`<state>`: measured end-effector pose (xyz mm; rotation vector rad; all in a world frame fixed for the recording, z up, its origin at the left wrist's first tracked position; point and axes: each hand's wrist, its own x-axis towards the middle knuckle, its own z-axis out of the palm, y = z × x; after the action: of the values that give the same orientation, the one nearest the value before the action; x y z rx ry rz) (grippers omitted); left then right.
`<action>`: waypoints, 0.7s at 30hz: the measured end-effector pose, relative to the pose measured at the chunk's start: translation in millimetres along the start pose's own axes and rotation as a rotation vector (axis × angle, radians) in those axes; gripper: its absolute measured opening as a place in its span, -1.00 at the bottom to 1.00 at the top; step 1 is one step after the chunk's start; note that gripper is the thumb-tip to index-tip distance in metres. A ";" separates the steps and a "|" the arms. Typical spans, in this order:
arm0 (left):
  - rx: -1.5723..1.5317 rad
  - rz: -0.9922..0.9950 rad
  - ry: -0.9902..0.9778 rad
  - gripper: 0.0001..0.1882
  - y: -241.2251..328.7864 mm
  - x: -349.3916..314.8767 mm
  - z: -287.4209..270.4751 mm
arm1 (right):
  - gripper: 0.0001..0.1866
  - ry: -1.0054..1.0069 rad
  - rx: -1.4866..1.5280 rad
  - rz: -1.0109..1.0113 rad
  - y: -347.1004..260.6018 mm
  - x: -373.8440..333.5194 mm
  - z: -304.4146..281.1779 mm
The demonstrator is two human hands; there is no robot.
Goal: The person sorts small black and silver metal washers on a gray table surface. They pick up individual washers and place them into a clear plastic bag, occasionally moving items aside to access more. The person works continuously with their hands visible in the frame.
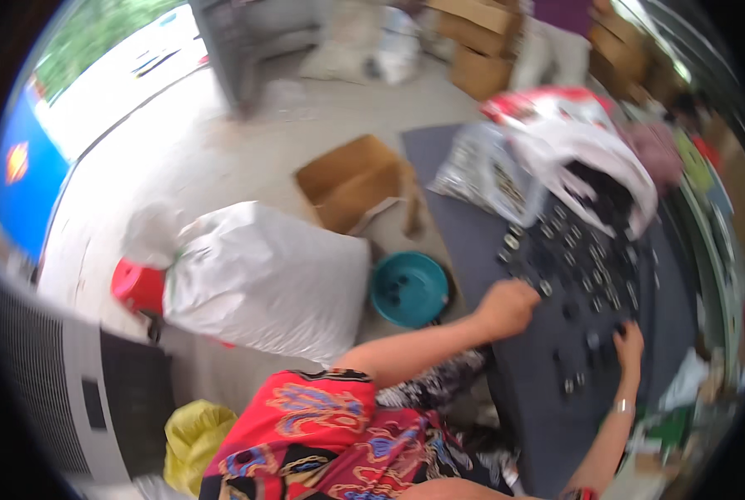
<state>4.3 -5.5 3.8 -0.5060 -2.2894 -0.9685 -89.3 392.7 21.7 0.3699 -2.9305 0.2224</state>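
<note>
Worn on your head, the left camera of the pair looks down and forward over your left hand (507,308) and right hand (630,343). It sits near, above your forearms (427,357); its wide fisheye reaches the floor (260,158) left of your grip and cardboard boxes (479,73) well beyond it.

Tabletop (547,442): right of the basin (428,304), the carton (339,196) and the sack (264,279).
Small parts (597,273): spread on the tabletop, before the large bag (556,142).
Large bag: on the tabletop's far end.
Small bag (481,167): on the tabletop too, just left of the large bag.
Basin: between the sack and the tabletop, pieces (400,287) inside.
Carton: behind the basin, on the floor (331,117).
Sack: left of the basin.
</note>
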 end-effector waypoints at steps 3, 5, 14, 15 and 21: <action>0.102 -0.020 0.011 -0.85 -11.7 -1.6 -12.4 | -0.59 -0.086 -0.064 -0.065 -39.7 31.0 2.2; 0.071 -0.021 0.061 -0.82 -8.4 -1.1 -11.7 | -0.73 -0.035 -0.013 -0.111 -39.3 34.0 -1.4; 0.048 -0.034 -0.006 -0.88 1.8 5.8 3.6 | -0.63 -0.098 0.303 0.000 -97.6 38.4 -20.4; 0.046 -0.038 -0.009 -0.88 1.4 5.0 4.0 | -0.62 -0.111 0.307 0.001 -101.5 40.8 -17.6; 0.037 -0.013 0.044 -0.87 -4.7 8.5 -5.7 | -0.61 -0.099 0.247 -0.081 -117.6 60.6 -5.8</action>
<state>-2.6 -11.9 10.1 -0.4508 -2.2692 -0.9327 -115.7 267.0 53.9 0.5479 -2.9819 0.5729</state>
